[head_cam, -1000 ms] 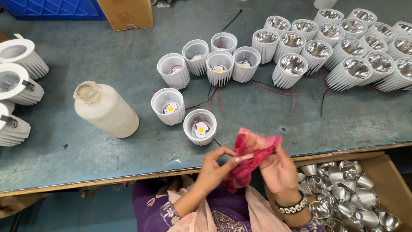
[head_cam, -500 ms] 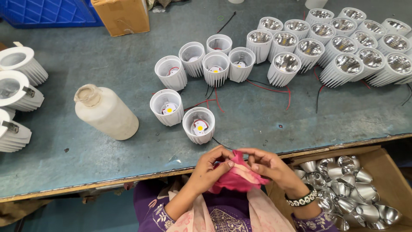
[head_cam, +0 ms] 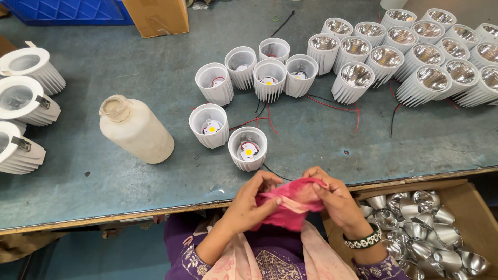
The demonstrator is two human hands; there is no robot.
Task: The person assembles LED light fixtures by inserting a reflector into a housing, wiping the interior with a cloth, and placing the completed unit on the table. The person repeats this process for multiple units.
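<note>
Pink cloth (head_cam: pixel 290 205): bunched between both hands, just off the worktop's (head_cam: pixel 129 181) near edge.
Left hand (head_cam: pixel 249 199): fingers pinching the cloth's left side.
Right hand (head_cam: pixel 334 199): fingers curled, gripping its right side.
Nearest housing: white finned lamp housing (head_cam: pixel 248 149), near edge, just beyond the hands.
Box: silver reflectors (head_cam: pixel 425 228), below the right hand.

A pale plastic bottle (head_cam: pixel 136 129) lies on the blue-grey table (head_cam: pixel 104 186) near white finned lamp housings (head_cam: pixel 248 149).
</note>
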